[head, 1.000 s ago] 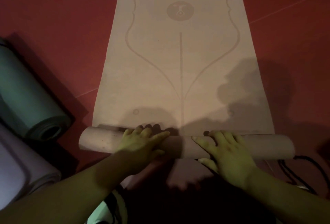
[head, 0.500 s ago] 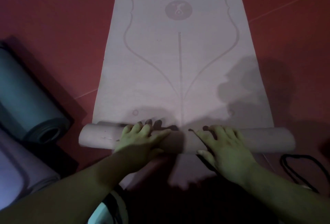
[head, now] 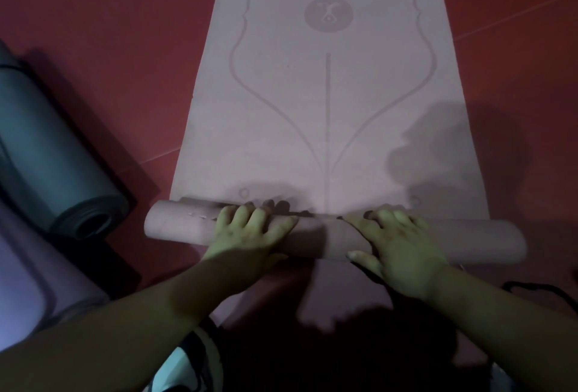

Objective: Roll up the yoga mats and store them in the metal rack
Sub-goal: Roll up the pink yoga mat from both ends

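Note:
A pale pink yoga mat with a printed outline and a round logo lies flat on the red floor, stretching away from me. Its near end is wound into a roll lying crosswise. My left hand rests on top of the roll left of centre, fingers spread and pointing forward. My right hand presses on the roll right of centre, fingers flat over it. The metal rack is out of view.
A grey-green rolled mat lies on the floor at the left. A light purple mat shows at the lower left edge. A black cord lies on the floor at the lower right. Red floor surrounds the mat.
The roll has moved a little forward along the flat mat under both hands, and it has taken up more of the mat.

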### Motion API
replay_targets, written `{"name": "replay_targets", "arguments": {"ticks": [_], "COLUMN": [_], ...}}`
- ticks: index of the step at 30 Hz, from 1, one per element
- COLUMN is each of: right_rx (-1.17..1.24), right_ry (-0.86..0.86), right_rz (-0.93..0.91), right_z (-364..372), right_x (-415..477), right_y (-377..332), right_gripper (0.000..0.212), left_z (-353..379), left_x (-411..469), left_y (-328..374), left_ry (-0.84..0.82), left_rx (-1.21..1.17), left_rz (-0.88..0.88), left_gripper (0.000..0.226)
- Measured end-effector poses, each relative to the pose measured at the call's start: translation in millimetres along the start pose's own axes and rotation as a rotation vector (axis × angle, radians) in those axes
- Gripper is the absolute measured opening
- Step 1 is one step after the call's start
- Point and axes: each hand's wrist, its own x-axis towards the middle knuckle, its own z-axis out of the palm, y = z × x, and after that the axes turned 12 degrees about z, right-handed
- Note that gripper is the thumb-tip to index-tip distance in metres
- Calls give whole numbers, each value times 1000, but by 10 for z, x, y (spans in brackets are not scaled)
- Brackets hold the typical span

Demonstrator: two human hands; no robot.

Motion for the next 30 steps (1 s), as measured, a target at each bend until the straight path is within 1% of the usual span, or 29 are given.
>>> {"name": "replay_targets", "arguments": {"ticks": [2,6,8,10,12,15,18,21,26,30], "right_rx": [-4,22,32,26,10,2,-2,8,26,41], "right_ry": [17,163,191,189,135,57,43,69,213,212], "right_rz": [3,-19,-3,19,15,11,5,7,-1,36], "right_z": [-24,7,59,65,36,-15,-28,-56,-29,-19], "right_x": [-22,-211,-241,-149,-33,97,148,149,-59,-4], "right_y": [-7,-127,-164,-149,-118,-53,-31,-43,-134,-140], "right_gripper": [67,68,67,65,65,66,67,68,69,65], "left_z": [0,8,-5,-30,-55,-56,4,16,20,-64], "left_x": [39,69,100,148,168,118,82,163,229,302], "left_y": [-23,-97,-130,-166,-188,-128,-35,-70,-191,-267], "left_ry": [-25,-44,-64,-89,-93,-47,-27,-16,-56,-137], "left_rx": [-8,5,7,-21,-37,-15,8,-2,-41,-75], "left_rz": [-9,-1,7,-3,-23,-38,-56,-80,-67,-68], "left_gripper": [66,67,68,69,70,71,74,71,70,73]}}
